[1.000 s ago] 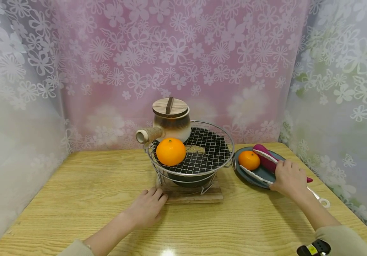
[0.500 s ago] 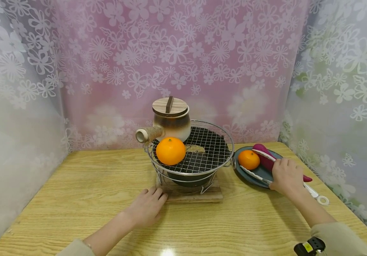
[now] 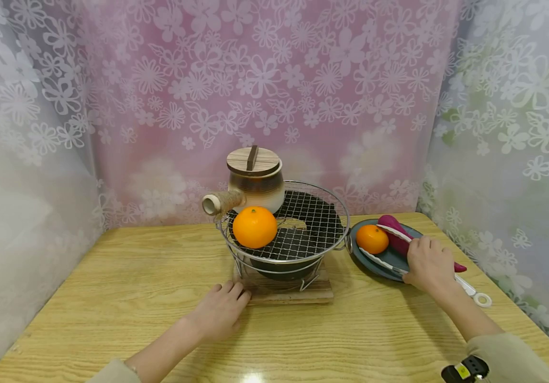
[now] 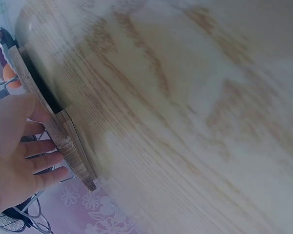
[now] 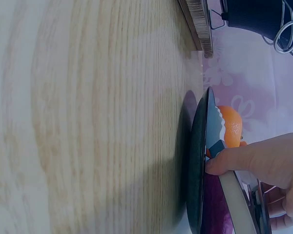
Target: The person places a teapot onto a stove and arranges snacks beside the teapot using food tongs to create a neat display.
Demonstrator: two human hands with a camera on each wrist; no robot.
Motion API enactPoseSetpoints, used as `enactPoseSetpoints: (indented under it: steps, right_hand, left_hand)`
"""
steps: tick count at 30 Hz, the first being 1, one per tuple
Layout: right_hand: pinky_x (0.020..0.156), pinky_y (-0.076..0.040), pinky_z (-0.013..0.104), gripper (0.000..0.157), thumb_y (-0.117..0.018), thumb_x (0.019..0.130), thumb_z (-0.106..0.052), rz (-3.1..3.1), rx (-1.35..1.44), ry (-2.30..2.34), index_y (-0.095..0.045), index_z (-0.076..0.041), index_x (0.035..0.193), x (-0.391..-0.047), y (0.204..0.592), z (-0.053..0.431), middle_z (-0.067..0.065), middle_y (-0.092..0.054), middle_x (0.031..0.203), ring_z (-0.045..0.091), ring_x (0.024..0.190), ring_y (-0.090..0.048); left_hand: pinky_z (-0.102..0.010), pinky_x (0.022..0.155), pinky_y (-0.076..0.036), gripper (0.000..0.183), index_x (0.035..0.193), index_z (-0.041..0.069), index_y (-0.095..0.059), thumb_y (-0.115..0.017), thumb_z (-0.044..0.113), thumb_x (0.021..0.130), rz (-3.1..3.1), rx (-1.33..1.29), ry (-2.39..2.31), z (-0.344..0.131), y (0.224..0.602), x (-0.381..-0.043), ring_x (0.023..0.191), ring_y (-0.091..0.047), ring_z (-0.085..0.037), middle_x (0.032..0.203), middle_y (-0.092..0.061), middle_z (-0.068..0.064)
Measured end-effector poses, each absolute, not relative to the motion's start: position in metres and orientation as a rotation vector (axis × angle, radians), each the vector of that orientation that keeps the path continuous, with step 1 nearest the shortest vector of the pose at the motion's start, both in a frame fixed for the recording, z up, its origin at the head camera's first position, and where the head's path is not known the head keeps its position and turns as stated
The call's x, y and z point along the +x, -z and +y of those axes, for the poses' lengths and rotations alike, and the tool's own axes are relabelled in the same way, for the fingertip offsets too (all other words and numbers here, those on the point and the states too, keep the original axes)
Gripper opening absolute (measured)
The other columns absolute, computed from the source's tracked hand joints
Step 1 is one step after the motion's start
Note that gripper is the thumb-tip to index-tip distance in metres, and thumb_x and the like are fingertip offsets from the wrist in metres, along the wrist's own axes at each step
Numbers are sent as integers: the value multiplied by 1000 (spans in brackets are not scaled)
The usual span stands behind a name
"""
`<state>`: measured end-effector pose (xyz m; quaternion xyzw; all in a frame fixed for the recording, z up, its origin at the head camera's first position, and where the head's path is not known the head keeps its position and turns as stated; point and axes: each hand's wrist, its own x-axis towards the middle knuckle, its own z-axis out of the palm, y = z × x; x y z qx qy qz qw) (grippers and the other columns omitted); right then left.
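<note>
My right hand (image 3: pixel 430 264) grips a pair of white-edged tongs (image 3: pixel 467 288), its thumb along one arm in the right wrist view. The tongs' two arms lie spread on either side of a small orange (image 3: pixel 372 239); whether they touch it I cannot tell. That orange sits on a dark round plate (image 3: pixel 361 261), beside a long purple tapered vegetable (image 3: pixel 389 222) partly covered by the hand and tongs. My left hand (image 3: pixel 219 311) rests its fingertips at the front left corner of a wooden base board (image 3: pixel 293 295), fingers extended in the left wrist view.
On the board stands a wire-topped grill (image 3: pixel 312 229). It carries a larger orange (image 3: pixel 255 227) and a brown-and-cream pot (image 3: pixel 257 189) with a wooden lid, its handle jutting left. The plate stands close to the grill's right side, near the wooden table's (image 3: pixel 111 276) right edge.
My right hand has shifted slightly left with the tongs, and more of their handle shows behind it. The left hand, oranges, pot and grill stay where they were.
</note>
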<state>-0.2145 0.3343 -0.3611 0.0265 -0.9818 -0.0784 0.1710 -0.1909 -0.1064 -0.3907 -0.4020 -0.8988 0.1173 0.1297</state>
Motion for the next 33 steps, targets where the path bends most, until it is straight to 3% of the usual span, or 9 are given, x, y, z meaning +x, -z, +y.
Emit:
enactPoseSetpoints:
  steps: [8,20,33]
  right_hand:
    - [63,-39,50,72,-85,54,-30,-2790,89,184,-47,17,93,-211,361,336,28,-45,84,42,78,-45]
    - [59,-40,48,70,-86,51,-31,-2736,124,181,-47,14,88,-207,361,339,27,-46,81,40,74,-45]
    - [66,-39,53,70,-85,51,-29,-2680,139,102,-48,15,91,-202,355,342,30,-47,87,45,80,-47]
  left_hand:
    - [-35,72,-43,43,113,7,-55,-68,30,78,-2577,-1171,-343,-106,391,-190,93,-51,-25,106,-51,-9]
    - [-34,72,-42,44,116,7,-55,-67,30,80,-2614,-1165,-346,-107,391,-191,96,-50,-25,108,-50,-9]
    - [-36,74,-43,43,115,7,-55,-65,31,81,-2609,-1161,-370,-106,390,-191,95,-51,-25,107,-50,-9]
